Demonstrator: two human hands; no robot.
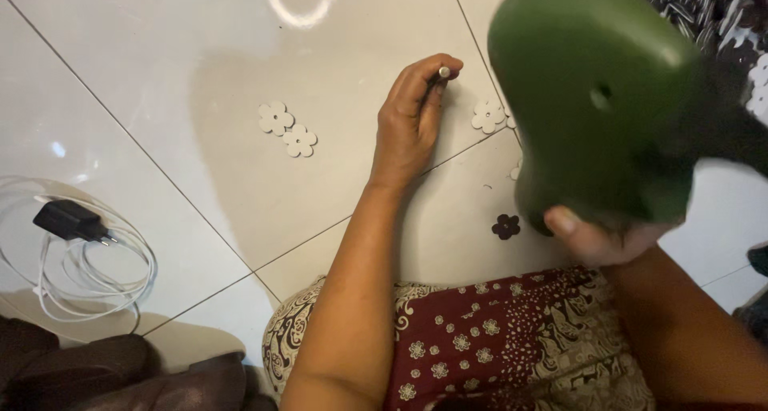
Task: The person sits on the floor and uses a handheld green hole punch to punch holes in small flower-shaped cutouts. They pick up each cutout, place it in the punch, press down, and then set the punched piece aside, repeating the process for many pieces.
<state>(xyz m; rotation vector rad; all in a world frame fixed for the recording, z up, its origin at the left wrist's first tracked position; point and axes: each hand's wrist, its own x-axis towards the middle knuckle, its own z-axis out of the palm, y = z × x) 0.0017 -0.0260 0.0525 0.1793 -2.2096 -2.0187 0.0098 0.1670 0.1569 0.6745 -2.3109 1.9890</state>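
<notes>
Metal punch (pixel 443 72) pinched upright in left hand (pixel 412 123) on floor tile (pixel 160 75); right hand (pixel 596 239) grips raised green block (pixel 596 99); strike best squarely, fingers low.

Prob. a home, glossy white tiled floor (pixel 200 75), black phone charger w/ coiled white cable (pixel 76 243), person sitting on floor in patterned cloth (pixel 512 339)
</notes>
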